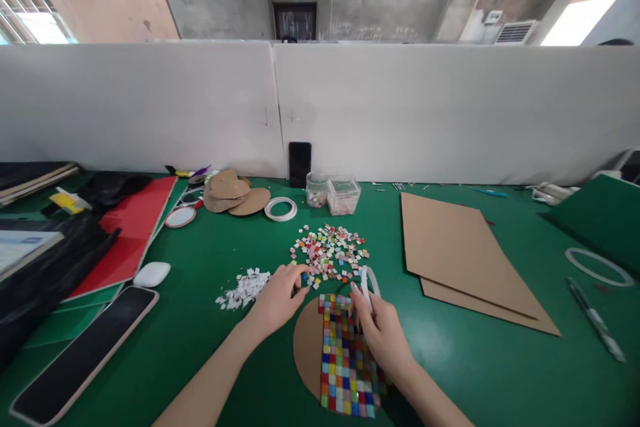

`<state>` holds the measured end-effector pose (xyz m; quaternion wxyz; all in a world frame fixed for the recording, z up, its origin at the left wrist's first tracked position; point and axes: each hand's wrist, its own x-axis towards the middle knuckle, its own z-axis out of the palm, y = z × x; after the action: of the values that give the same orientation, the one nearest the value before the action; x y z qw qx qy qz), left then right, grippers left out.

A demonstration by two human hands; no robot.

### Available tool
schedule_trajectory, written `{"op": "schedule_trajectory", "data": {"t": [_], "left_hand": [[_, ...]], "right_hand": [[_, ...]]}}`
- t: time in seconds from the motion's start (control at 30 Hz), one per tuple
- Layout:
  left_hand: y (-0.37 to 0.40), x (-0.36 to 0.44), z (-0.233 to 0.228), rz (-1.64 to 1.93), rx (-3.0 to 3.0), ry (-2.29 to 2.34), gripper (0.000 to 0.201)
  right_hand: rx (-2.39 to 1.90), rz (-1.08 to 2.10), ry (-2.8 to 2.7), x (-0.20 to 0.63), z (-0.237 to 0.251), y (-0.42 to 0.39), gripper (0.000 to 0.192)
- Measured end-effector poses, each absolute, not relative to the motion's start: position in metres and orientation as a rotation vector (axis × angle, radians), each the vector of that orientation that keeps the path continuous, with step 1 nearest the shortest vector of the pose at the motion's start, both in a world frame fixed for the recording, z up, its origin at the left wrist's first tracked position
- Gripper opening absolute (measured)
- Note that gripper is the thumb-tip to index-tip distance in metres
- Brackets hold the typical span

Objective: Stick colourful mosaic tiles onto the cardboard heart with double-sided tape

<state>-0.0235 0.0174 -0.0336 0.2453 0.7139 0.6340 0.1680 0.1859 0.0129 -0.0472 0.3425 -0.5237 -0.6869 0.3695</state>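
Observation:
My left hand (281,295) is at the near-left edge of a heap of small coloured mosaic tiles (330,250), thumb and forefinger apart with a gap between them. A roll of white tape (369,283) is held in my right hand (383,330), over the right part of a round cardboard disc (306,340). Rows of multicoloured square tiles (343,367) cover much of the disc, while its left side shows bare brown cardboard. My right hand hides some of the tiles. Left of my left hand lies a pile of white paper scraps (244,289).
Behind the heap stand two clear plastic boxes (344,195), a dark phone (300,165) and a tape roll (281,209). Cardboard sheets (450,247) and a pen (595,320) lie right. Cardboard discs (253,201), a red board (133,227) and a long black pad (85,353) lie left.

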Motion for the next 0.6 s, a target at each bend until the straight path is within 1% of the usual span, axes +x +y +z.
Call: {"op": "schedule_trajectory", "data": {"t": [0.17, 0.43, 0.6], "left_hand": [[0.0175, -0.0237, -0.0350, 0.495, 1.958, 1.746, 0.020], [0.0158, -0.0217, -0.0335, 0.490, 1.977, 1.747, 0.017], [0.0146, -0.0203, -0.0347, 0.551, 2.025, 1.749, 0.012]], "right_hand": [[-1.360, 0.969, -1.789, 0.1874, -0.0480, 0.0137, 0.040], [-1.358, 0.964, -1.801, 0.1870, -0.0515, 0.0145, 0.039], [-1.345, 0.952, -1.812, 0.1865, -0.0497, 0.0139, 0.040]]}}
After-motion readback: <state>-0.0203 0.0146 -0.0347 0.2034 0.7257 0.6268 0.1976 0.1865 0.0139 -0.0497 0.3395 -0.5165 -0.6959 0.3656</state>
